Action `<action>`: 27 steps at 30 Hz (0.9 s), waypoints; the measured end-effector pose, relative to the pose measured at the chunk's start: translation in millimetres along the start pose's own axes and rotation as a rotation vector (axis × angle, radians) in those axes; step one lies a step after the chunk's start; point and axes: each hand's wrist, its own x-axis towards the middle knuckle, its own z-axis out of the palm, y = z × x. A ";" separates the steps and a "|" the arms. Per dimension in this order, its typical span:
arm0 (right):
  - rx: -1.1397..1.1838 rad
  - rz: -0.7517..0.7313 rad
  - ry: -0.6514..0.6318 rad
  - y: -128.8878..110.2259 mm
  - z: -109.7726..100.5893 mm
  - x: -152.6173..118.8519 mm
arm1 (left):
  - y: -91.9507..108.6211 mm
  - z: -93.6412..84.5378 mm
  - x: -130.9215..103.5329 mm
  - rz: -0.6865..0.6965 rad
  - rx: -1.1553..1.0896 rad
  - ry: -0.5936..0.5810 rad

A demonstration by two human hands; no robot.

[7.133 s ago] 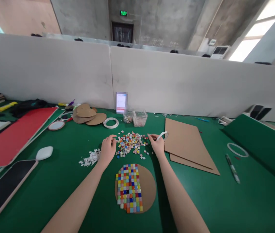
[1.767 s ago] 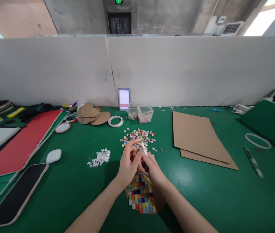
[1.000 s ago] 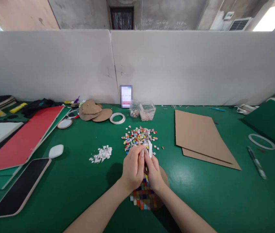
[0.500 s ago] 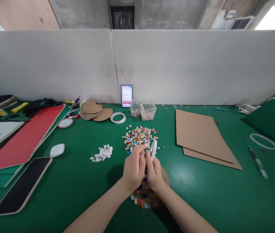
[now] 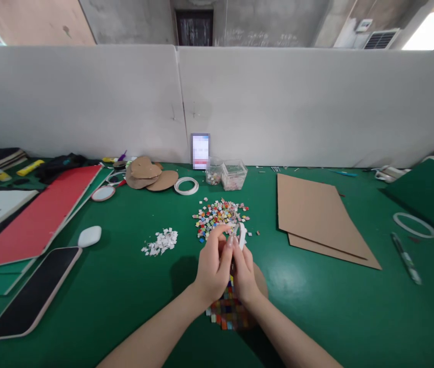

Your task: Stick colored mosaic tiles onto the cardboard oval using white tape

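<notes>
A narrow roll of white tape [image 5: 242,236] stands up from between my two hands, above a round cardboard piece [image 5: 261,282]. My right hand [image 5: 245,273] is closed on the roll's near side. My left hand [image 5: 212,266] is closed too, its thumb and fingertips pressed against the right hand's at the tape. Rows of small coloured mosaic tiles [image 5: 224,309] cover part of the cardboard, which my hands and wrists partly hide. Just beyond my fingers lies a loose pile of coloured tiles [image 5: 220,212].
White paper scraps [image 5: 161,242] lie left of my hands. Farther back are more tape rolls [image 5: 186,186], cardboard discs [image 5: 143,171] and a clear box [image 5: 234,175]. Cardboard sheets [image 5: 316,214] lie to the right; a phone [image 5: 35,294] is at the left.
My fingertips have drawn closer together at the tape. The roll has tipped and sunk slightly lower between my hands.
</notes>
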 end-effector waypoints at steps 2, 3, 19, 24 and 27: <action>-0.019 -0.003 -0.008 -0.2 0.9 -1.0 | -0.5 0.6 -1.6 0.008 0.028 0.004; -0.033 -0.008 -0.009 0.3 1.3 -1.4 | -1.0 0.5 -1.9 0.016 0.047 0.006; -0.015 -0.007 -0.017 0.2 0.5 0.1 | -4.6 0.0 -0.9 0.057 0.115 0.092; 0.019 0.009 -0.002 1.9 -0.3 1.2 | -3.4 2.2 -2.4 0.072 0.103 0.027; 0.001 -0.002 0.027 5.3 -1.2 0.8 | -2.9 3.3 -3.1 0.115 0.160 0.036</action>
